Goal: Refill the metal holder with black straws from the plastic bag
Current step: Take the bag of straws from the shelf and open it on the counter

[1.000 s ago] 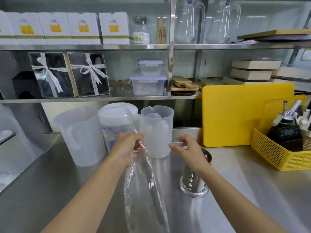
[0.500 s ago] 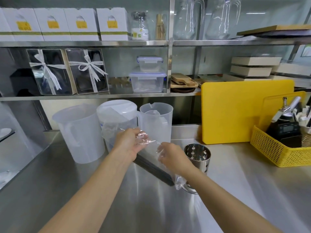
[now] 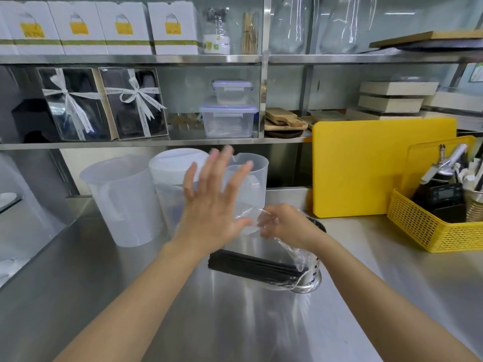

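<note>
Steel worktop (image 3: 104, 296), centre frame: bundle of black straws (image 3: 251, 266) lies flat, still in the clear plastic bag (image 3: 292, 253) pinched by right hand (image 3: 285, 226). Left hand (image 3: 211, 205) spread, empty. Perforated metal holder (image 3: 312, 278) not yet refilled.

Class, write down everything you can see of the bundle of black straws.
The black straws are thin, matte and plastic-looking, packed into one straight bundle. It lies roughly level above the steel counter, its right end still inside the clear plastic bag held by the right hand, in front of the metal holder. The left end is bare.
</note>
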`<state>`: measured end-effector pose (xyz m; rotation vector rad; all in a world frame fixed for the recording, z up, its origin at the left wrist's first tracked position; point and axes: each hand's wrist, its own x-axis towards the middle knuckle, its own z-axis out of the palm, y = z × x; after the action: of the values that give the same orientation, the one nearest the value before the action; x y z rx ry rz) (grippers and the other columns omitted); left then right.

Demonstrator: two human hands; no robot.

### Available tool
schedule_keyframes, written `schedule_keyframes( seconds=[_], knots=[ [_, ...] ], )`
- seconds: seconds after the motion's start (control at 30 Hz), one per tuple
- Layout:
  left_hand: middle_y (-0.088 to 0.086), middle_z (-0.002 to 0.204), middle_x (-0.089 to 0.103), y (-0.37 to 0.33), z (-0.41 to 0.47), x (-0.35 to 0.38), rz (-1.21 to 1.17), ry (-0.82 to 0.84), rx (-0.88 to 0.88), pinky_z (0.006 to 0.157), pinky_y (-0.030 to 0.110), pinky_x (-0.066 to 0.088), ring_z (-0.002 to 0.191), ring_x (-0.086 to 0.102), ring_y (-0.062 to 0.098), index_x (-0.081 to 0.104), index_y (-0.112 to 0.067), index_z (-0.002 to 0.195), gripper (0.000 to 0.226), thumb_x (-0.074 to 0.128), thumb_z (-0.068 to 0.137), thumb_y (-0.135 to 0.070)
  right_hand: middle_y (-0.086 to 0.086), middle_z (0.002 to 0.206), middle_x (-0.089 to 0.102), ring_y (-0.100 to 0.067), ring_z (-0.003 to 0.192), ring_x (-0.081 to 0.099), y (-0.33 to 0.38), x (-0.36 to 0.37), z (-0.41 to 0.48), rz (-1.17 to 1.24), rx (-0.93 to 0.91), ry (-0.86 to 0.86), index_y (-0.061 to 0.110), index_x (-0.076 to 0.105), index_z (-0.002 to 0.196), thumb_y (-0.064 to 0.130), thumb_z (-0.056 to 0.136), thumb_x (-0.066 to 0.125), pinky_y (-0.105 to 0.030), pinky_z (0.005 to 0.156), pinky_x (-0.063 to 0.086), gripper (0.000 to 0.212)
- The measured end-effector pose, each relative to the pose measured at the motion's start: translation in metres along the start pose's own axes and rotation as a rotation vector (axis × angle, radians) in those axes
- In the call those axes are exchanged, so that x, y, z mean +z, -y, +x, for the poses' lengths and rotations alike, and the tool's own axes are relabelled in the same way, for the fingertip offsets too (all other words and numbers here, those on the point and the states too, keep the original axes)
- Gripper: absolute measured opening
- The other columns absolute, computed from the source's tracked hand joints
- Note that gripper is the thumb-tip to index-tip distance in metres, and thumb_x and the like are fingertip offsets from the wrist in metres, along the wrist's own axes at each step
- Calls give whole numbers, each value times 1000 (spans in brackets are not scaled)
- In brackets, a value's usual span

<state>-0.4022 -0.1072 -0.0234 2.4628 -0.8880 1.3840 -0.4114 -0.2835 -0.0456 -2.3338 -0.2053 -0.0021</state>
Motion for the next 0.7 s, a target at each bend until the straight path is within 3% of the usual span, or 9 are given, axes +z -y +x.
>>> schedule_keyframes(
  seconds=[0.07, 0.1, 0.2, 0.27, 0.33, 0.37, 0.43, 0.53, 0.7],
  knots=[
    [7, 132, 49, -1, -2, 4, 163, 225, 92, 109, 43, -5, 128, 43, 27, 28, -24, 138, 112, 77, 45, -61, -9, 93, 69, -16, 80, 63, 0, -2, -2, 60, -16, -7, 8, 64, 94, 6, 81, 62, -22, 71, 50, 13],
    [5, 118, 62, -1, -4, 8, 193, 315, 115, 109, 45, -2, 118, 55, 27, 38, -22, 134, 103, 79, 46, -55, -10, 94, 69, -18, 83, 64, 0, -3, -3, 84, -17, -5, 7, 64, 95, 6, 81, 63, -25, 76, 52, 14],
    [2, 71, 71, 4, -6, 16, 131, 411, 107, 103, 44, 30, 74, 68, 25, 68, -18, 84, 32, 76, 55, -10, -6, 99, 68, -19, 88, 62, 0, -6, -9, 21, 9, 37, 9, 64, 102, 8, 80, 65, -27, 80, 49, 22],
    [1, 54, 67, 6, -3, 15, 53, 434, 66, 86, 40, 46, 56, 63, 26, 64, -17, 60, 17, 65, 55, 0, -3, 99, 64, -18, 88, 59, -1, -9, -14, -137, 15, 90, 11, 62, 107, 10, 81, 63, -20, 73, 45, 27],
    [2, 56, 67, 6, -2, 15, 14, 442, 17, 71, 34, 46, 55, 62, 28, 63, -15, 60, 16, 56, 60, 0, -1, 92, 59, -18, 82, 57, -3, -11, -17, -237, 13, 81, 11, 61, 100, 9, 81, 60, -17, 62, 40, 19],
    [3, 58, 67, 5, -2, 15, 18, 426, 8, 65, 32, 44, 56, 61, 29, 63, -14, 62, 16, 56, 62, 1, -1, 89, 58, -19, 81, 57, -4, -13, -17, -265, 17, 49, 13, 61, 90, 8, 82, 59, -18, 62, 40, 9],
    [4, 67, 68, 0, 2, 9, 49, 410, -26, 59, 29, 37, 64, 62, 30, 66, -15, 72, 17, 59, 69, 0, -1, 86, 57, -20, 80, 57, -5, -13, -18, -332, -2, -44, 19, 55, 75, 7, 83, 59, -23, 67, 41, 14],
    [7, 98, 68, -7, 9, 2, 73, 626, -117, 66, 31, 36, 89, 60, 32, 63, -20, 99, 25, 48, 84, -8, 1, 87, 58, -17, 80, 57, -7, -11, -18, -385, -30, -37, 16, 60, 86, 7, 83, 60, -23, 69, 42, 9],
    [8, 104, 66, -10, 13, -8, 109, 645, -118, 65, 31, 32, 89, 58, 31, 58, -17, 103, 24, 43, 86, -7, -6, 101, 65, -19, 87, 58, -8, -9, -20, -267, -49, -106, 12, 62, 98, 10, 85, 58, -24, 72, 43, 14]
  ],
)
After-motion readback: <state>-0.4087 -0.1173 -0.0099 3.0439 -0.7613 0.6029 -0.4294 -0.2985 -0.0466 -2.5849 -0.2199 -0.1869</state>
